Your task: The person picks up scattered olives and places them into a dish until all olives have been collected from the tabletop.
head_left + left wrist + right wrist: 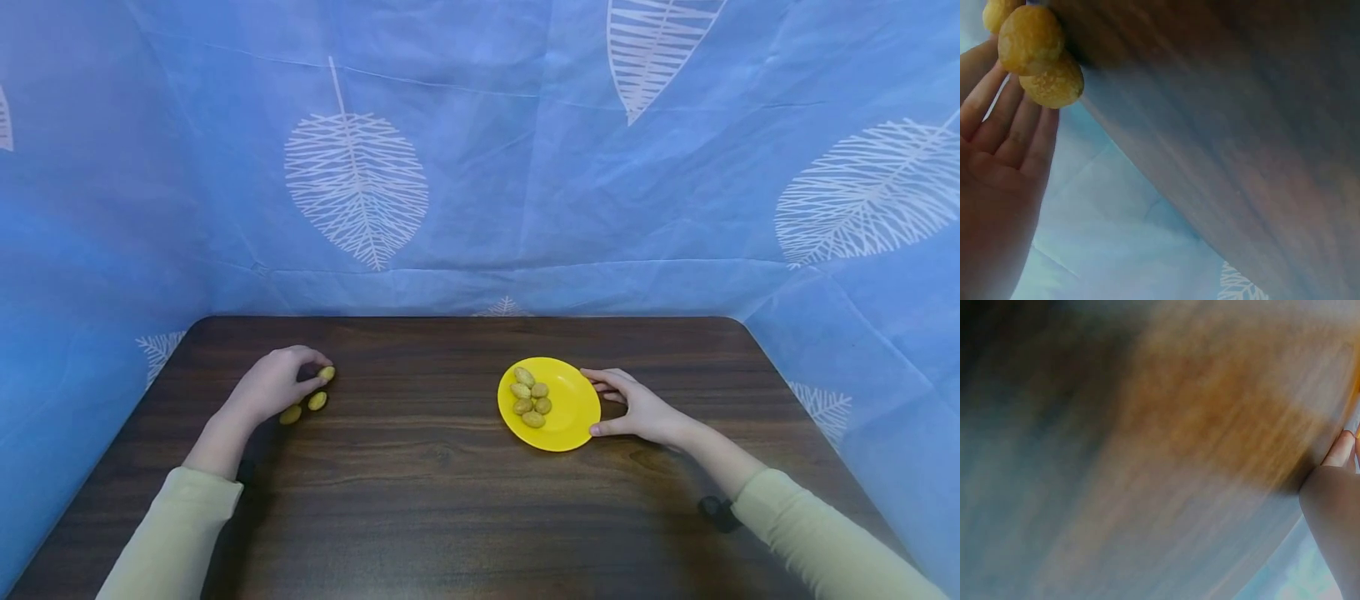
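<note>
My left hand (276, 382) is at the left side of the table, with thumb and fingertips pinching a small mottled yellow oval, perhaps a fruit or nut (327, 373). Two similar ovals lie on the table below it, one (317, 401) under the fingers and another (290, 414) nearer the wrist. In the left wrist view, yellow ovals (1031, 40) cluster at the fingertips. A round yellow plate (573, 408) sits right of centre, with several ovals (533, 419) grouped on its left half. My right hand (637, 408) holds the plate's right rim between thumb and fingers.
The dark wood-grain table (420, 500) has rounded far corners. Blue cloth (480, 183) with white leaf prints hangs behind it and along both sides. A dark band (718, 513) shows at the right wrist.
</note>
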{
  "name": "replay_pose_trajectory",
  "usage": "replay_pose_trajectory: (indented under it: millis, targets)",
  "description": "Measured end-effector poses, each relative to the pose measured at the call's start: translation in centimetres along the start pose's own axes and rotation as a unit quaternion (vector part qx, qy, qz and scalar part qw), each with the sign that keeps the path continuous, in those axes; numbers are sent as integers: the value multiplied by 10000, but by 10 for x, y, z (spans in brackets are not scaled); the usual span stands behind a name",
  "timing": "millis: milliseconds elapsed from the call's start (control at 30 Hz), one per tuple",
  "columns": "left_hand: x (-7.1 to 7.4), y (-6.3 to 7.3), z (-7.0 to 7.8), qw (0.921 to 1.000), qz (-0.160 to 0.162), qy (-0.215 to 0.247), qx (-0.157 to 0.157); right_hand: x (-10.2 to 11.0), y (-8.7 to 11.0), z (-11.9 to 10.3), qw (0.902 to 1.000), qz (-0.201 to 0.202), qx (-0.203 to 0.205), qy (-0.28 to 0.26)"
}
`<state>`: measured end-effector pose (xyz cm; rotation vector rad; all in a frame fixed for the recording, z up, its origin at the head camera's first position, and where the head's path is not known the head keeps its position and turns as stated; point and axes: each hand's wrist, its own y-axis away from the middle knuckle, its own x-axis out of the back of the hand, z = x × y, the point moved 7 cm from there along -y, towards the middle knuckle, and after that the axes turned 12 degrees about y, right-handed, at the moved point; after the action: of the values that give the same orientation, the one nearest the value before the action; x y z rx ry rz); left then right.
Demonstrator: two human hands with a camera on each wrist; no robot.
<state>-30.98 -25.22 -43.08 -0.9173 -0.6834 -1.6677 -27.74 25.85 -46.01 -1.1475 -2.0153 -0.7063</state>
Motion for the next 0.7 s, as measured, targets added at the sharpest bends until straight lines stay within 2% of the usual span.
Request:
replay_pose_trajectory:
  millis: [300,700]
  targets:
    - [-3,-5,19,9996,126,71,-262,0,-1,-1,10000,-11,37,-31]
    - [-18,-19,54,9984,179,113,-530,0,0,-2,10000,9,26,-10]
